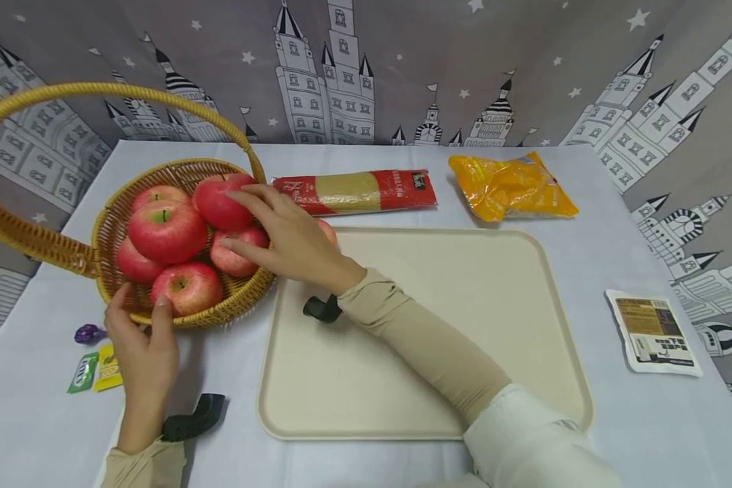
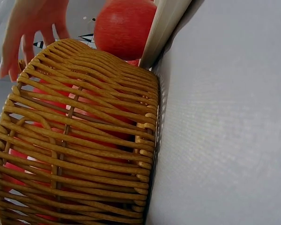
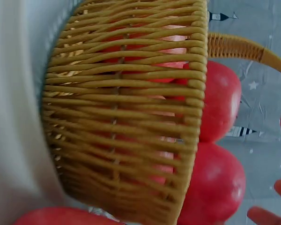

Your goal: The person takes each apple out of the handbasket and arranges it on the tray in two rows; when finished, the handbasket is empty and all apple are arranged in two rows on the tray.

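Observation:
A yellow wicker basket (image 1: 244,298) with a tall handle holds several red apples (image 1: 168,232). My right hand (image 1: 283,234) reaches over its right rim, fingers spread above an apple (image 1: 222,202). In the right wrist view, those fingertips (image 3: 262,215) stand apart from the apples (image 3: 210,183). My left hand (image 1: 143,346) is at the basket's near rim, its fingertips right at the wicker beside the front apple (image 1: 187,289). Another apple (image 1: 327,232) sits at the tray's far left corner, partly hidden behind my right hand.
A beige tray (image 1: 427,379) lies right of the basket. Behind it are a red-and-gold packet (image 1: 348,192) and an orange bag (image 1: 509,186). A white packet (image 1: 653,332) lies far right. Left of my left hand are a purple-wrapped candy (image 1: 89,333) and green (image 1: 83,373) and yellow (image 1: 108,369) sachets.

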Demonstrator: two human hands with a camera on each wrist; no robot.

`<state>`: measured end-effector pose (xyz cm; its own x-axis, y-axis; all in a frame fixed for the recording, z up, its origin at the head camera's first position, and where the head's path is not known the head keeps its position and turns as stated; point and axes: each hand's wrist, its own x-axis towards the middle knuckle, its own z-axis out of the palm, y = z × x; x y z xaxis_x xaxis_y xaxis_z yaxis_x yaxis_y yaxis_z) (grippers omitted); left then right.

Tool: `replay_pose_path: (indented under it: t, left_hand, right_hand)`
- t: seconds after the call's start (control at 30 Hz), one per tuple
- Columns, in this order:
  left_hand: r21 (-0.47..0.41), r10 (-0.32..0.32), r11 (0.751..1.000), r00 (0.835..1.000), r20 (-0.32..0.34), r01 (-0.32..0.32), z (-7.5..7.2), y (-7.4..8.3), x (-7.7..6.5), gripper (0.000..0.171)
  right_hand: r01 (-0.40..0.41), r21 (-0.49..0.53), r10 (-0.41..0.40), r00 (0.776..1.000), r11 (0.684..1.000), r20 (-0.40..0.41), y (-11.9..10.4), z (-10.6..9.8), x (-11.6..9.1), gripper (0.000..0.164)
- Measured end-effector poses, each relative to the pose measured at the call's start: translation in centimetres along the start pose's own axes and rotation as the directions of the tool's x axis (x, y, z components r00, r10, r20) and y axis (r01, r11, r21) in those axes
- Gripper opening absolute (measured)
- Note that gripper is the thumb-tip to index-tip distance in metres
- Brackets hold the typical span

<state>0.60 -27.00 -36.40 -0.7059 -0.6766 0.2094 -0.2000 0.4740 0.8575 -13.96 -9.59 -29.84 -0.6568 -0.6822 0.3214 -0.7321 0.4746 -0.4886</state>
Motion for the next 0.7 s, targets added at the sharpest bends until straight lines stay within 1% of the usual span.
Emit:
replay_pose_path:
  t: [0.07,0.2,0.27,0.37,0.47,0.53,0.57,0.63,0.7]
  left_hand:
    - [-0.007,0.001,1.0,1.0,0.007,-0.001,0.0,0.0,0.0,0.051]
    - [-0.003,-0.005,1.0,1.0,0.021,0.005,-0.1,0.0,0.1,0.051]
    - [0.011,-0.014,1.0,0.999,0.032,0.014,-0.1,-0.1,0.1,0.052]
    - [0.031,-0.032,0.999,0.998,0.049,0.03,-0.1,-0.1,0.1,0.052]
    - [0.038,-0.034,0.999,0.998,0.049,0.032,-0.2,-0.1,0.1,0.051]
    - [0.039,-0.031,0.999,0.999,0.045,0.029,-0.2,-0.1,0.1,0.051]
    - [0.038,-0.028,0.999,0.999,0.041,0.026,-0.2,-0.1,0.1,0.051]
    - [0.039,-0.025,0.999,0.999,0.036,0.024,-0.2,-0.1,0.0,0.051]
    - [0.042,-0.03,0.999,0.999,0.039,0.028,-0.3,-0.1,0.0,0.051]
  right_hand:
    - [-0.031,-0.064,0.03,0.999,0.997,-0.012,-0.7,0.3,0.7,0.068]
    - [-0.099,-0.205,0.09,0.994,0.974,-0.053,-1.9,0.9,2.2,0.072]
    - [-0.123,-0.283,0.101,0.991,0.951,-0.093,-2.3,1.2,2.8,0.073]
    - [-0.188,-0.371,0.151,0.98,0.909,-0.127,-2.9,1.5,3.6,0.071]
    - [-0.243,-0.426,0.204,0.969,0.871,-0.136,-3.1,1.8,4.4,0.069]
    - [-0.277,-0.44,0.247,0.961,0.855,-0.125,-3.0,2.0,4.9,0.07]
    - [-0.284,-0.449,0.256,0.959,0.847,-0.123,-2.9,2.2,5.1,0.071]
    - [-0.282,-0.472,0.251,0.959,0.835,-0.129,-2.8,2.4,5.3,0.074]
    - [-0.281,-0.484,0.25,0.96,0.829,-0.129,-2.8,2.5,5.5,0.073]
